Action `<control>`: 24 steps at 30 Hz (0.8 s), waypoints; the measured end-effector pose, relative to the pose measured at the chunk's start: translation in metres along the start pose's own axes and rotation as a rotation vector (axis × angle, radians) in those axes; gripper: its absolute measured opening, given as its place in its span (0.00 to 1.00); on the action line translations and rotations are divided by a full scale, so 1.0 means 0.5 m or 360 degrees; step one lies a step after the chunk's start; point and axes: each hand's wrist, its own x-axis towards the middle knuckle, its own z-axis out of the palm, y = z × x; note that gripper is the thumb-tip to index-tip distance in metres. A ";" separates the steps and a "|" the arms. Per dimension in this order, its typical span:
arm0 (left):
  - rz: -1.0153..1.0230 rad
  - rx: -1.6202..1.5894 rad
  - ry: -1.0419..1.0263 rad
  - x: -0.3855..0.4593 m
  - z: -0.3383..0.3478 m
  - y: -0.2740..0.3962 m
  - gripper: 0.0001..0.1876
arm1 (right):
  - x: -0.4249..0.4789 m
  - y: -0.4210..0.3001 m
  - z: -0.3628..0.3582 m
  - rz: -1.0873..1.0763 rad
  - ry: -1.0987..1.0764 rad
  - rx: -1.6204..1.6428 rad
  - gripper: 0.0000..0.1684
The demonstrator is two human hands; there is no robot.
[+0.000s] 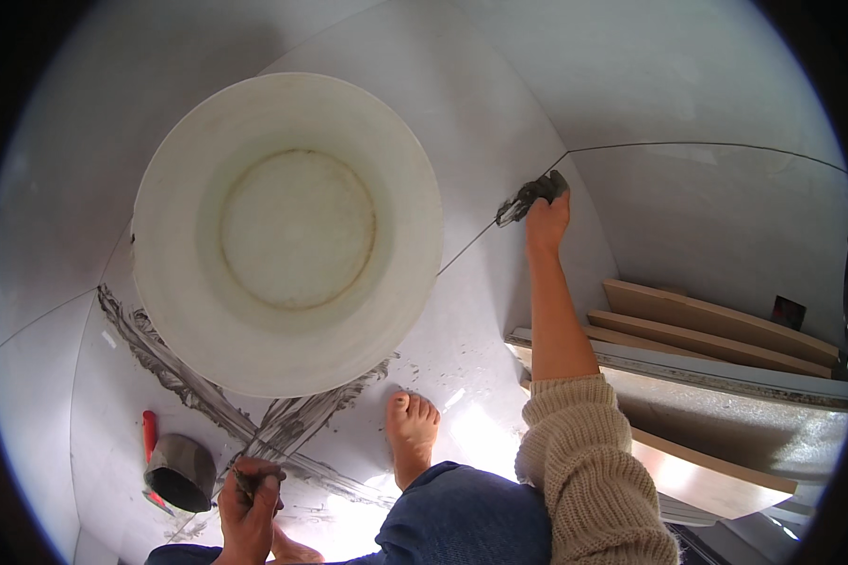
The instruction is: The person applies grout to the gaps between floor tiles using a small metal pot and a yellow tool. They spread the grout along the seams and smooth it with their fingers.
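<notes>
My right hand (548, 208), its fingers coated in dark grout, presses on the tile joint near the corner at upper right; a dark smear lies under the fingertips, and whether it holds anything cannot be made out. At the bottom left, my left hand (252, 494) is closed around a small, grout-smeared thing, too hidden to name. Just left of it a grey cup (180, 472) with a dark inside leans beside a red-handled tool (149, 434). Dark grout smears (205, 409) cross the floor tiles along the joints.
A large white round tub (410, 240) fills the upper middle, covering part of the smeared joints. Wooden boards (714, 342) and panels are stacked at the right against the tiled wall (721, 212). My bare foot (413, 427) rests on the tiles below the tub.
</notes>
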 end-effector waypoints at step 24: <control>-0.0633 -0.0829 -0.0065 0.027 -0.020 0.053 0.09 | -0.086 0.007 -0.018 -0.0398 -0.0369 -0.1323 0.35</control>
